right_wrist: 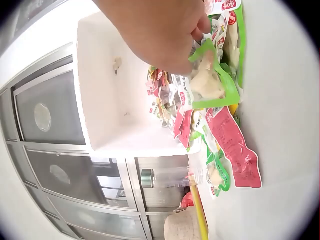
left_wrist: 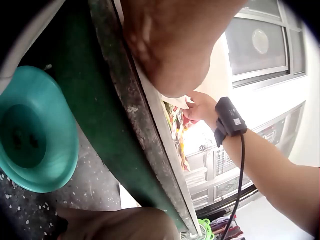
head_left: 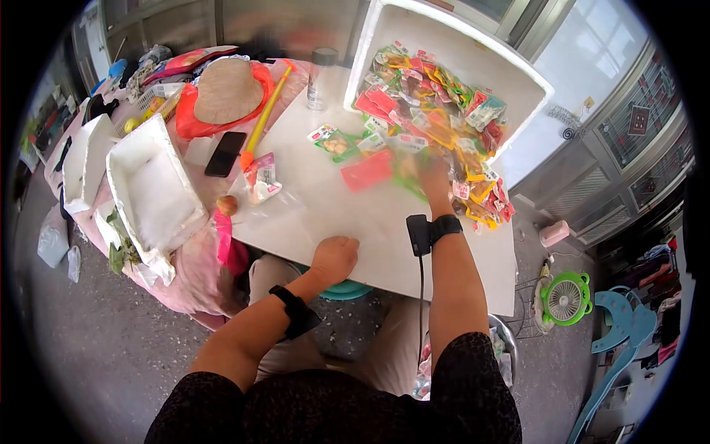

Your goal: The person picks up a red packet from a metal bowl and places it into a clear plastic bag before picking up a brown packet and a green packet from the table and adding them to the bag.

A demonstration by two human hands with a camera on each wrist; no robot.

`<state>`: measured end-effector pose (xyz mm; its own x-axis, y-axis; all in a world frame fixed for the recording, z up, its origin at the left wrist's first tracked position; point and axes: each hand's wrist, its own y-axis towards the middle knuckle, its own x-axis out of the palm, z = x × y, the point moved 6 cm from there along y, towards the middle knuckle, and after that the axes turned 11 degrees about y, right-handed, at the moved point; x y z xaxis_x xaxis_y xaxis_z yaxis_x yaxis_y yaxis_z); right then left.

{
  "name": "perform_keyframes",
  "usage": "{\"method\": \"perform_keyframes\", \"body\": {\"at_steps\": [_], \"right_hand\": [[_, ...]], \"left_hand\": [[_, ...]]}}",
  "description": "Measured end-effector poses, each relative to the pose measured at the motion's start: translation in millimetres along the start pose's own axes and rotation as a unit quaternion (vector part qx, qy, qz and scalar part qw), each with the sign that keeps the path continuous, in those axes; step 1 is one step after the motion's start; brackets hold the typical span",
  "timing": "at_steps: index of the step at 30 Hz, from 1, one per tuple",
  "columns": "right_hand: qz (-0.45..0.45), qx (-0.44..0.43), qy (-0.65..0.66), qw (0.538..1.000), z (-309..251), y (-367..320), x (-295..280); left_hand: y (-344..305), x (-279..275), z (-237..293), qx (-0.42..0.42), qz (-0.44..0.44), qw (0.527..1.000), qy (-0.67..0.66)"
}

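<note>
My right hand (head_left: 436, 179) reaches over the front of a heap of small snack packets (head_left: 433, 111). Its thumb and fingers pinch a clear packet with a green border (right_wrist: 216, 95), pale food showing inside; in the head view this packet is blurred. Beside it a red packet (head_left: 367, 171) lies on the table (head_left: 347, 214), and a green and white packet (head_left: 333, 142) is farther left. The heap spills out of a tipped white foam box (head_left: 510, 55). My left hand (head_left: 335, 259) rests near the table's front edge, fingers loosely curled and holding nothing.
On the left are a phone (head_left: 225, 154), a yellow stick (head_left: 268, 111), a hat (head_left: 228, 90) and an empty foam tray (head_left: 157, 185). A clear bottle (head_left: 321, 80) stands at the back. Below the table edge sits a teal basin (left_wrist: 62, 145). A green fan (head_left: 566, 299) is at right.
</note>
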<state>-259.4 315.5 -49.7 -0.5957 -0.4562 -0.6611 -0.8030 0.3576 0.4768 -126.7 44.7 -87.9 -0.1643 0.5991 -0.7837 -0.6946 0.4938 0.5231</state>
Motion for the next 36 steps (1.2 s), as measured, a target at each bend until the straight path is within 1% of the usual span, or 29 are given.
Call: {"method": "perform_keyframes", "body": {"at_steps": [3, 5, 8, 11, 12, 13, 15, 16, 17, 18, 19, 22, 24, 25, 26, 29, 32, 35, 36], "right_hand": [[-0.005, 0.014, -0.064, 0.998, -1, -1, 20], [-0.042, 0.115, -0.003, 0.992, -13, -9, 15], [-0.029, 0.180, 0.055, 0.982, -7, -21, 15], [0.012, 0.121, 0.202, 0.972, 11, -50, 13], [0.014, 0.125, 0.175, 0.976, 10, -54, 6], [0.046, 0.104, 0.166, 0.980, 11, -74, -1], [0.055, 0.102, 0.152, 0.982, 16, -121, -11], [0.034, 0.123, 0.147, 0.981, 15, -137, -18], [-0.070, 0.188, 0.167, 0.965, 7, -150, -24], [-0.172, 0.250, 0.185, 0.935, -12, -165, -37], [-0.271, 0.307, 0.201, 0.890, -26, -177, -43], [-0.288, 0.238, 0.094, 0.923, -34, -169, -75], [-0.197, 0.174, 0.030, 0.965, -24, -151, -87], [-0.150, 0.139, -0.002, 0.979, -17, -142, -89], [-0.119, 0.088, -0.069, 0.987, -6, -136, -84], [-0.166, 0.140, -0.115, 0.969, 12, -132, -62], [-0.205, 0.169, -0.087, 0.960, 0, -132, -55], [-0.191, 0.204, -0.086, 0.956, 10, -133, -45], [-0.176, 0.202, -0.064, 0.961, 14, -134, -43]], "left_hand": [[-1, 4, -2, -0.003, -0.010, 1.000, 0.003], [0, 3, -2, -0.004, -0.016, 1.000, 0.002], [0, 0, 0, -0.001, -0.016, 1.000, 0.007], [1, 2, 2, 0.009, -0.020, 0.999, 0.032], [2, 3, 2, 0.006, -0.028, 0.999, 0.038], [2, 3, 3, 0.002, -0.036, 0.998, 0.044], [1, 3, 1, 0.003, -0.018, 0.999, 0.040], [0, 2, 1, 0.005, -0.010, 0.999, 0.037], [0, 0, 2, 0.006, -0.002, 1.000, 0.031], [0, -3, 4, 0.008, 0.006, 1.000, 0.025], [1, -5, 4, 0.009, 0.014, 1.000, 0.020], [0, -4, 5, 0.014, 0.022, 0.999, 0.024], [-1, -1, 4, 0.018, 0.027, 0.999, 0.023], [-1, 0, 4, 0.019, 0.031, 0.999, 0.025], [-1, 0, 4, 0.019, 0.032, 0.999, 0.024], [-1, -1, 3, 0.016, 0.038, 0.999, 0.026], [-2, 0, 3, 0.017, 0.035, 0.999, 0.029], [-1, 4, 3, 0.023, 0.024, 0.999, 0.036], [-1, 4, 3, 0.020, 0.025, 0.999, 0.038]]}}
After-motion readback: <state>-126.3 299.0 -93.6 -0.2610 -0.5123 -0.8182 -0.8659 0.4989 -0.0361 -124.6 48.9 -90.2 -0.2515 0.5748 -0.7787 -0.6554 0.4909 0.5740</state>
